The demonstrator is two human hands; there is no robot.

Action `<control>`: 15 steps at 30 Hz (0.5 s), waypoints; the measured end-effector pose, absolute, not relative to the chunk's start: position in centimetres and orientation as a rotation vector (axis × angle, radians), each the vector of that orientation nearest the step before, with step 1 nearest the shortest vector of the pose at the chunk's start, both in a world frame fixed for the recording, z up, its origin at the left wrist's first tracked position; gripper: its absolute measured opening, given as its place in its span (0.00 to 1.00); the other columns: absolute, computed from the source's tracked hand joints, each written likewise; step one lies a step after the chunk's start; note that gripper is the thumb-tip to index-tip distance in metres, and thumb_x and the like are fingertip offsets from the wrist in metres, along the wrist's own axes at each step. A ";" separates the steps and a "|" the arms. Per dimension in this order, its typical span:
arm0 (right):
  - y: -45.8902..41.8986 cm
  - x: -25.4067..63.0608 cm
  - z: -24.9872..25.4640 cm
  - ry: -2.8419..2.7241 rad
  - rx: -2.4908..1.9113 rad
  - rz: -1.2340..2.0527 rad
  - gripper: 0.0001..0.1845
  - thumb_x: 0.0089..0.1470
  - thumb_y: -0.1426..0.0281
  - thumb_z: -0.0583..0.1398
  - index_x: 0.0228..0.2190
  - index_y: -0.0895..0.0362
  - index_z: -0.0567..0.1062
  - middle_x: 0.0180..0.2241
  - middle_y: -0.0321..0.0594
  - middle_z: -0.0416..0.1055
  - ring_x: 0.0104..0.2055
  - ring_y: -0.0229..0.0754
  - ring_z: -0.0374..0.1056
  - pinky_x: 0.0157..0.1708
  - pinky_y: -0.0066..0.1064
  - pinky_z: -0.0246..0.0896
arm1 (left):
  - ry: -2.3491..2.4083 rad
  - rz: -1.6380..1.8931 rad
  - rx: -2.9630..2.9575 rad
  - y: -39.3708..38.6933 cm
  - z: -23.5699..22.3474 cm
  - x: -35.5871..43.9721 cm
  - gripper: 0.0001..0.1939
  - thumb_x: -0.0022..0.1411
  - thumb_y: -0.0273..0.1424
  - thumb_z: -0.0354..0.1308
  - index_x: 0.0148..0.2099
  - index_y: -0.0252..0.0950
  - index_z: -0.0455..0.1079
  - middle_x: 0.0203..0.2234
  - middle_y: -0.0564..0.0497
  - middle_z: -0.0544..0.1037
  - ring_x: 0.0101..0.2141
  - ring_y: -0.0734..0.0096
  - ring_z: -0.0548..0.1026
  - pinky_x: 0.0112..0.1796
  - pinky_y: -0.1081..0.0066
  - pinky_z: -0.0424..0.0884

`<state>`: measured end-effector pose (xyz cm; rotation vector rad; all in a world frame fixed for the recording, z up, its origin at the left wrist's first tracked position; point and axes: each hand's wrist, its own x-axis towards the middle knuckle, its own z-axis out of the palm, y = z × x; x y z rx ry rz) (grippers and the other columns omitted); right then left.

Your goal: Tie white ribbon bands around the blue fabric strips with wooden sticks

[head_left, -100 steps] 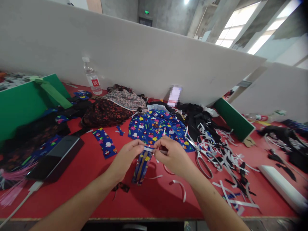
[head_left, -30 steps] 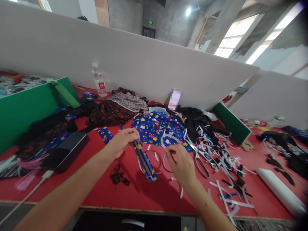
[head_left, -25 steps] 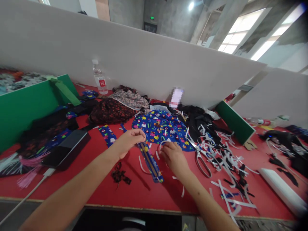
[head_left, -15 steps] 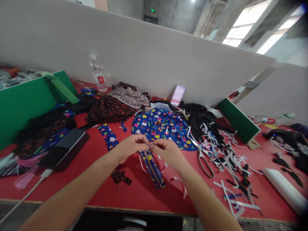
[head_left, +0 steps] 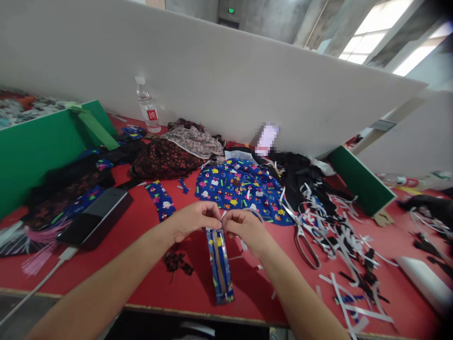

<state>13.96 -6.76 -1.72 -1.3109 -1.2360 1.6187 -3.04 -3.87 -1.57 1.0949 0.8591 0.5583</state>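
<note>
Pinched between my left hand (head_left: 198,222) and my right hand (head_left: 246,230) is the upper end of a blue patterned fabric strip (head_left: 221,271) with a brown band along its middle. It hangs down over the red table. My fingertips nearly meet, and a small white end sticks up between them. A thin white strip (head_left: 260,216) arcs behind my right hand; its link to the held strip is hidden. Just beyond my hands lies a blue printed cloth (head_left: 235,184). Scissors (head_left: 302,236) with pale handles rest to the right. Another blue fabric strip (head_left: 161,200) lies left.
White and black scraps (head_left: 348,250) cover the right side. Dark floral cloth (head_left: 170,158) is heaped at the back, near a water bottle (head_left: 148,111). A black device (head_left: 95,217) with a cable sits left. Green boards (head_left: 46,146) and a white partition (head_left: 198,66) bound the table.
The held fabric strip has swung left at its lower end and hangs straighter and lower. The white strip now loops behind my right hand. My hands stay close together; the view has shifted slightly.
</note>
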 end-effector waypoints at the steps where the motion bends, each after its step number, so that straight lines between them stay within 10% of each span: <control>1: -6.7 14.0 -1.9 -1.195 -1.301 1.614 0.02 0.39 0.72 0.61 0.20 0.58 0.73 0.17 0.29 0.65 0.19 0.29 0.57 0.21 0.23 0.52 | 0.852 0.569 1.077 -3.9 -1.7 -3.1 0.10 0.45 0.29 0.65 0.30 0.34 0.67 0.23 0.57 0.71 0.25 0.78 0.68 0.28 0.77 0.61; 6: -6.4 14.4 -2.3 -0.939 -1.186 1.589 0.06 0.39 0.69 0.64 0.22 0.58 0.72 0.18 0.30 0.66 0.18 0.29 0.56 0.19 0.22 0.50 | 0.759 0.683 0.822 -3.9 -2.3 -3.1 0.12 0.56 0.40 0.59 0.35 0.37 0.66 0.29 0.55 0.72 0.29 0.76 0.71 0.33 0.73 0.67; 15: -6.6 14.9 -2.9 -0.731 -1.066 1.558 0.11 0.41 0.65 0.66 0.24 0.56 0.71 0.17 0.28 0.62 0.17 0.30 0.55 0.15 0.23 0.47 | 0.561 0.677 0.617 -5.0 -3.0 -2.2 0.12 0.52 0.30 0.63 0.39 0.37 0.66 0.30 0.51 0.77 0.33 0.66 0.77 0.39 0.65 0.71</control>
